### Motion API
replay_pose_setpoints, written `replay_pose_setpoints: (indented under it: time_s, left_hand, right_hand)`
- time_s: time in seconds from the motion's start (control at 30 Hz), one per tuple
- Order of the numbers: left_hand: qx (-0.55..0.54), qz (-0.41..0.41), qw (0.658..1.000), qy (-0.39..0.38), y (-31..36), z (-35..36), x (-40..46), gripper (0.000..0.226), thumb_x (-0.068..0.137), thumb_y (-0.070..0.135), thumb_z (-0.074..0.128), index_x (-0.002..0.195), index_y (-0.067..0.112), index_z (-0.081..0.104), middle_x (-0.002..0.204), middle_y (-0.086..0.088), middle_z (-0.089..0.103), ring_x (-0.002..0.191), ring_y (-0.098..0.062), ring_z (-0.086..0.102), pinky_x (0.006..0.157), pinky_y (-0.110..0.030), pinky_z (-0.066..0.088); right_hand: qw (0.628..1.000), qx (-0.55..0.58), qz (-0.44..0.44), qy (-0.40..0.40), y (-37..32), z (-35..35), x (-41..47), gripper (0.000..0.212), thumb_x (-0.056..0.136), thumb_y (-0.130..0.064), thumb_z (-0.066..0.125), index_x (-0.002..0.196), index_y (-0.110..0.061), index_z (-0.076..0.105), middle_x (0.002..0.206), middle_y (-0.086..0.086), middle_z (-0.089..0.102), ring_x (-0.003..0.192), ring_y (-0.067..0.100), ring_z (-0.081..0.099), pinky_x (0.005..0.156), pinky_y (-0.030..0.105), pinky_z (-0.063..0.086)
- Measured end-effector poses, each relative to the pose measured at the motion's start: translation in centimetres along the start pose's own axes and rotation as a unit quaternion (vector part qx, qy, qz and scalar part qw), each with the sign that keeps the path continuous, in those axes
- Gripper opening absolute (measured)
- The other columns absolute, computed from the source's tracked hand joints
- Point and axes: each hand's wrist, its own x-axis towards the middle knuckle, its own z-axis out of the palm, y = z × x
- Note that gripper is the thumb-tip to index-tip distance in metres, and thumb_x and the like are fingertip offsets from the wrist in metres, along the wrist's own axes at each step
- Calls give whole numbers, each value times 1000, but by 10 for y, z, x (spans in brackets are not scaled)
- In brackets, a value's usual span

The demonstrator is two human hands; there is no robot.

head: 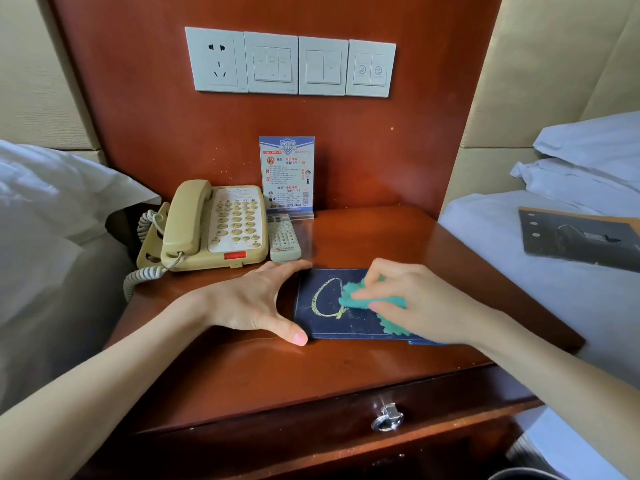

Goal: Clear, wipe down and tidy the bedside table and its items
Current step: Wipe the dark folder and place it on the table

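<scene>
Dark folder (332,306) lay flat at desk (242,375) front. Left hand (249,301), fingers spread, braced its left edge, presumably against sliding. Right hand (412,299) fingers pinched green cloth (367,301), wiping the cover.

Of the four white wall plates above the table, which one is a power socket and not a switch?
The leftmost wall plate is the power socket: it shows dark pin holes. The other three plates to its right carry rocker switches instead.
</scene>
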Motion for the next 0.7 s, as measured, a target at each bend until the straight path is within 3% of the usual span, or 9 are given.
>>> replay_pose_setpoints:
  time_s: [0.17,0.37,0.57,0.7]
  left_hand:
    - [-8,11,1000,2,-1,0,0,125,43,75,76,148,46,13,143,20,24,136,-3,23,109,-23,19]
    - [-15,19,1000,12,1,1,-2,124,44,73,77,148,46,14,144,19,25,137,-3,23,114,-26,19]
    - [-9,17,1000,16,1,1,-2,125,45,74,76,148,44,13,148,18,23,138,-3,22,115,-26,19]
    - [-8,17,1000,16,2,1,-2,126,45,74,76,149,42,12,149,18,22,139,-4,22,116,-28,21]
  right_hand:
    - [998,59,9,6,13,-17,-15,26,87,-11,63,103,-28,74,92,-14,56,87,7,58,79,19,42]
    - [995,-42,93,13,31,-7,44,30,97,-12,49,121,-19,67,100,-3,53,93,9,49,80,23,36]
    - [1000,-22,21,-2,-13,16,43,32,97,-15,50,125,-21,63,103,-8,47,91,14,51,85,38,43]
    - [998,39,-20,-45,-24,9,10,32,95,-16,53,121,-27,65,99,-19,45,92,11,54,77,25,44]
